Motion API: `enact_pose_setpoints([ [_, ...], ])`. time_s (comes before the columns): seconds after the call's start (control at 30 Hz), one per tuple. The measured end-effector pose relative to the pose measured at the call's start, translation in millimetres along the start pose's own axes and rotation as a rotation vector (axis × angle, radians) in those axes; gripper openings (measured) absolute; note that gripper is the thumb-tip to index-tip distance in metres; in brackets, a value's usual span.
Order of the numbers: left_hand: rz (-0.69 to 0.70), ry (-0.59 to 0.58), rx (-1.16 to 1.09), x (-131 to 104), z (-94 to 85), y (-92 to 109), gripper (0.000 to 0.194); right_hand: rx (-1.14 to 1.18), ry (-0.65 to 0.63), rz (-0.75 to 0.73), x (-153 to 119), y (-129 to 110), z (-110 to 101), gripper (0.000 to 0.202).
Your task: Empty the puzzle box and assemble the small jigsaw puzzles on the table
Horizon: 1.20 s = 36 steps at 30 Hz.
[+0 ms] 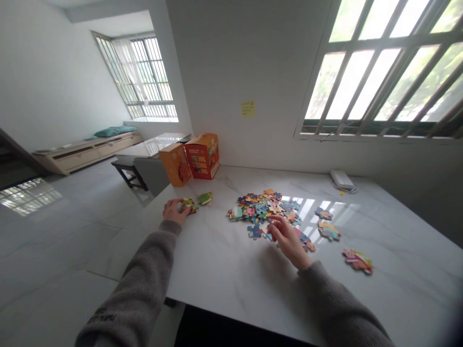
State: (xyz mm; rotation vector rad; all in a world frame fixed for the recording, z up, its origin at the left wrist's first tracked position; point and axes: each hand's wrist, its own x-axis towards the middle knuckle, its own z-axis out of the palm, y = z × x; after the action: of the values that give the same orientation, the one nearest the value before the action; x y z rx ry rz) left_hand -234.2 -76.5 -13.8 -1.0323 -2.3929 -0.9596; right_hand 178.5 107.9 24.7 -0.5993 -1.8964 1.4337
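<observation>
Two bare hands are at work over a white table in the head view. The left hand (173, 210) rests by the table's left edge, its fingers on a small cluster of puzzle pieces (192, 205); whether it grips one or merely steadies them, I cannot tell. The right hand (288, 241) is over the near side of the main heap of puzzle pieces (261, 208), in the middle of the table, thumb and fingertips drawn close together; whether a piece sits between them is too small to tell. Good handling here likely calls for a light pinch on one piece's edges, lifted straight up so that its tabs do not drag neighbours along. The left hand would do well to keep its cluster inward, since the edge is just beside it.
</observation>
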Motion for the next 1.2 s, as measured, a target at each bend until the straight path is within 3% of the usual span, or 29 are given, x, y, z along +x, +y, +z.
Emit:
enact_pose_setpoints([
  [0.13, -0.02, -0.067, 0.092, -3.7, 1.0, 3.6, 0.04, -0.006, 0.018, 0.008, 1.3, -0.7, -2.1, 0.037],
  [0.27, 0.028, -0.017, 0.119, -5.4, -7.6, 14.9, 0.049, -0.017, 0.018, -0.01, 1.6, -1.7, -3.2, 0.033],
  [0.4, 0.11, 0.057, 0.022, -12.2, -6.3, 64.0, 0.031, -0.023, 0.011, -0.023, 0.9, -2.1, -1.9, 0.032],
  [0.5, 0.434, -0.26, -0.107, -23.4, 11.1, 119.0, 0.024, -0.056, -0.018, -0.03, 0.0, -0.3, 0.2, 0.031],
  [0.57, 0.512, -0.38, -0.13, -28.6, 25.7, 148.6, 0.03, -0.079, -0.026, -0.034, -0.4, 2.1, 0.9, 0.03],
  [0.63, 0.517, -0.453, -0.125, -29.2, 37.9, 165.6, 0.031, -0.088, -0.02, -0.033, -0.4, 4.4, 0.8, 0.03],
  [0.77, 0.488, -0.517, -0.107, -23.8, 51.6, 168.5, 0.019, -0.083, -0.012, -0.028, 0.4, 5.8, -0.1, 0.029],
  [1.2, 0.385, -0.447, -0.269, -29.2, 59.6, 163.4, 0.011, -0.072, -0.024, -0.031, 0.8, 4.1, -0.5, 0.029],
])
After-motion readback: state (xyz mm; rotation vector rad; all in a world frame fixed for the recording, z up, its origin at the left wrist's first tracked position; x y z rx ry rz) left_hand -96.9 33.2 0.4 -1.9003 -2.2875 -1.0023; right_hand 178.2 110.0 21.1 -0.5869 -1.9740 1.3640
